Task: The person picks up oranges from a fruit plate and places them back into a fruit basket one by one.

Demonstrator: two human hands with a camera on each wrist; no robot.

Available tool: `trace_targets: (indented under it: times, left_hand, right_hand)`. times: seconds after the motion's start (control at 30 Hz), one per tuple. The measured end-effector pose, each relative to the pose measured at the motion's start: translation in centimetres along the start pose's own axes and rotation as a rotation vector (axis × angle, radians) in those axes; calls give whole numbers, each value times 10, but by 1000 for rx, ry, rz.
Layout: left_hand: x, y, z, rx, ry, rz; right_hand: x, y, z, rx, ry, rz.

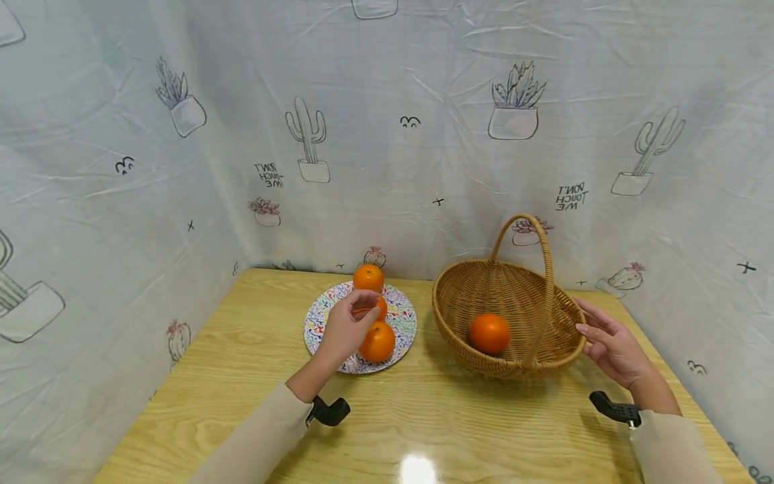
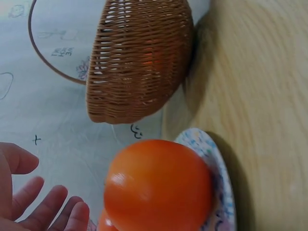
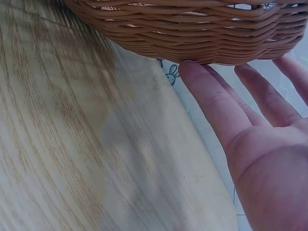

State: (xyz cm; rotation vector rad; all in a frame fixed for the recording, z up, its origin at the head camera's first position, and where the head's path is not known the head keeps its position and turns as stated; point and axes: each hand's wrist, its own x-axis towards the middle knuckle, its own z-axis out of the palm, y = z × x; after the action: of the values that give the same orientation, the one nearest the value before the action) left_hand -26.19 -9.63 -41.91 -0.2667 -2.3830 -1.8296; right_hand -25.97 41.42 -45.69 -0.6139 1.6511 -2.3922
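Note:
My left hand point(image 1: 349, 327) is over the round plate point(image 1: 315, 323), right by the middle orange point(image 1: 381, 308), and overlaps part of it in the head view. In the left wrist view its fingers point(image 2: 45, 204) are spread loosely with nothing between them, beside a large near orange point(image 2: 159, 187). Two more oranges sit on the plate, one at the back point(image 1: 368, 277) and one at the front point(image 1: 377, 341). My right hand point(image 1: 618, 349) touches the right side of the wicker basket point(image 1: 447, 316) with extended fingertips. Inside the basket lies one orange point(image 1: 490, 333).
The basket's tall arched handle point(image 1: 547, 269) rises above its rim. Plate and basket stand side by side on a wooden table point(image 1: 387, 410), with a printed cloth point(image 1: 423, 168) hanging close behind and at both sides.

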Motion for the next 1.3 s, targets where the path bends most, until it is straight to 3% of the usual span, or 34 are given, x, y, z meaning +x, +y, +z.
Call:
trace_targets:
  times: [0.33, 0.63, 0.9, 1.3]
  left_hand:
    - [-15, -20, -10, 74, 28, 4]
    - [-27, -34, -15, 103, 0, -30]
    - [-33, -44, -9, 98, -30, -64]
    - [-34, -50, 1, 104, -19, -100]
  right_hand:
    - [1, 0, 1, 1, -1, -5]
    - [1, 0, 2, -12, 7, -6]
    - [1, 0, 2, -14, 6, -6]
    - [0, 1, 2, -8, -6, -10]
